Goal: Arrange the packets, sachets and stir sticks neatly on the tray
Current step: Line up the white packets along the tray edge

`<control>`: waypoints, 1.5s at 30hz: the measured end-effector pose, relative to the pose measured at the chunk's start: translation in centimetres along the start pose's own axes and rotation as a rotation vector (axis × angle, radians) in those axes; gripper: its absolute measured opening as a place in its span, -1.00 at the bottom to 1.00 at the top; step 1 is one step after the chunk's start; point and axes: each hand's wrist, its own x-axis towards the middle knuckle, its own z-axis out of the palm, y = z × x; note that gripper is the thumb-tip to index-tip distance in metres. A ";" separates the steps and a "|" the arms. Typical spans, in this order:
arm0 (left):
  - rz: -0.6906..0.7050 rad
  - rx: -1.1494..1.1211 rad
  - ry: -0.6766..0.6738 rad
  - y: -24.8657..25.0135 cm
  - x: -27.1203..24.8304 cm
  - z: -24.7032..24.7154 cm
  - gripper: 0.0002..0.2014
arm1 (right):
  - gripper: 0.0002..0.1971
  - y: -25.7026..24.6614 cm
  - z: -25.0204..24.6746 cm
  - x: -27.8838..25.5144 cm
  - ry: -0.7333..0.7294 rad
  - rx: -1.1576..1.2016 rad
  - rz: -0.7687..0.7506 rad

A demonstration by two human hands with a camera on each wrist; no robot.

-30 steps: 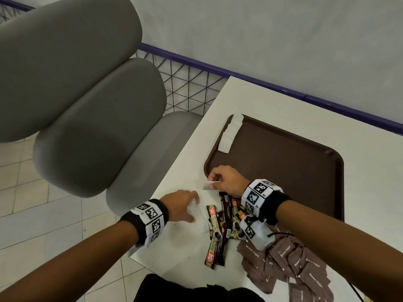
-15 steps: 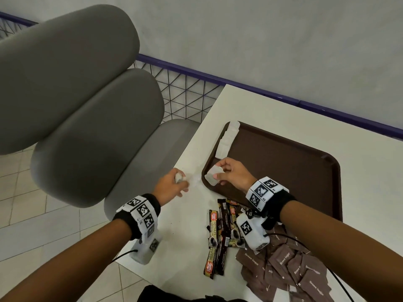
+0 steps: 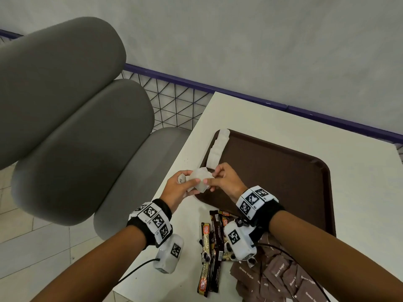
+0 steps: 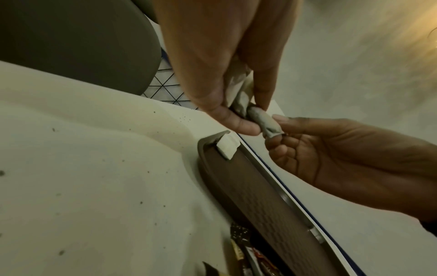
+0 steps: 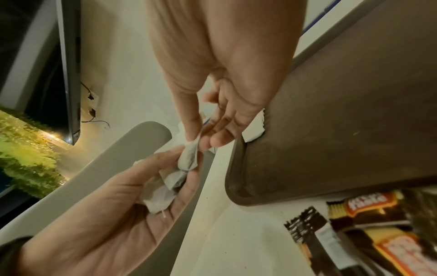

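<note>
White sachets (image 3: 199, 180) bunched between both hands, mid-frame in head view, above near-left corner of tray (image 3: 283, 171). Left hand (image 3: 178, 188) cups several in curled fingers; right hand (image 3: 224, 182) pinches one by thumb and forefinger. Row of white sachets (image 3: 218, 149) lies along tray's left rim. Coffee stick packets (image 3: 212, 249) lower centre on worktop (image 3: 250, 114); brown sugar packets (image 3: 283, 277) heaped lower right. Grey chair (image 3: 76, 127) fills left of frame.

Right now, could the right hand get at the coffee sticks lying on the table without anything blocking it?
Probably yes: the coffee sticks lie uncovered just below the right hand, but its grip is busy pinching a white sachet.
</note>
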 end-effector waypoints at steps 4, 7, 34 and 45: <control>0.000 0.003 0.034 -0.2 0.8 0.3 -0.82 | -0.67 0.5 -0.7 0.2 0.038 0.075 -0.075; 0.006 -0.022 0.060 -0.4 1.4 0.7 -0.83 | -0.73 1.1 -0.8 0.5 0.089 0.053 -0.127; -0.106 -0.123 0.226 0.6 3.5 -2.3 -0.96 | -0.70 4.3 -0.7 7.2 0.399 -0.300 -0.003; -0.068 -0.057 0.166 1.1 2.8 -1.4 -0.91 | -0.76 2.4 -0.7 5.7 0.366 -0.444 -0.081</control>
